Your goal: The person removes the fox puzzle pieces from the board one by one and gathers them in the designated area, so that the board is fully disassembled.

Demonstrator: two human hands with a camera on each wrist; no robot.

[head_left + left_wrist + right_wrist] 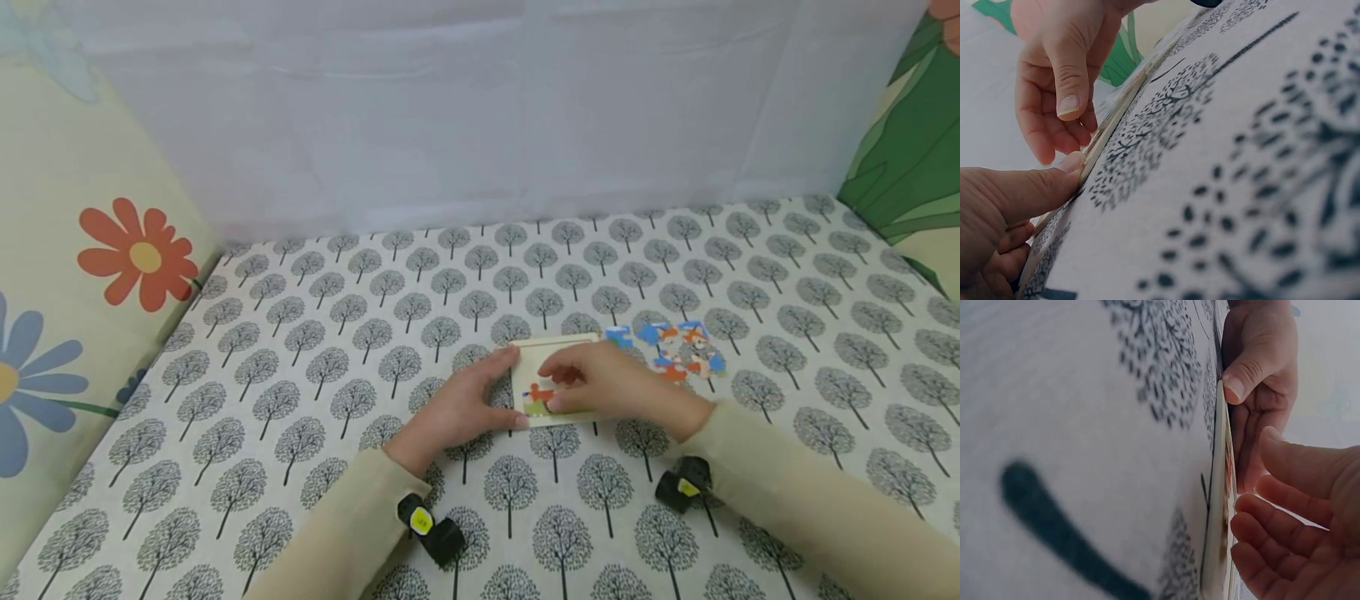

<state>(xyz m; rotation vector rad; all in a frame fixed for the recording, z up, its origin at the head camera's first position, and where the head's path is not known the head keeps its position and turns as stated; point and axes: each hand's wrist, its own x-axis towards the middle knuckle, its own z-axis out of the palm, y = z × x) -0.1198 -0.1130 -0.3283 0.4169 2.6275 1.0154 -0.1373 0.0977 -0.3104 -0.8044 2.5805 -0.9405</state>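
Observation:
A shallow cream puzzle board (531, 363) lies on the cloth, with a few fitted pieces (537, 402) showing a red, white and green picture in its lower part. My left hand (471, 402) holds the board at its left side, the thumb (1054, 184) against the near corner and the fingers along the far part. Over the board's right half is my right hand (600, 382), fingers loosely bent. In the right wrist view a gap shows between its thumb (1300, 464) and fingers, with no piece visible there. This hand hides part of the board.
Loose puzzle pieces (693, 342) in blue, orange and white lie in a cluster right of the board, partly behind the right hand. A tree-print cloth (330, 417) covers the table. A white sheet (450, 125) hangs behind, and flower-patterned panels (135, 250) stand at both sides.

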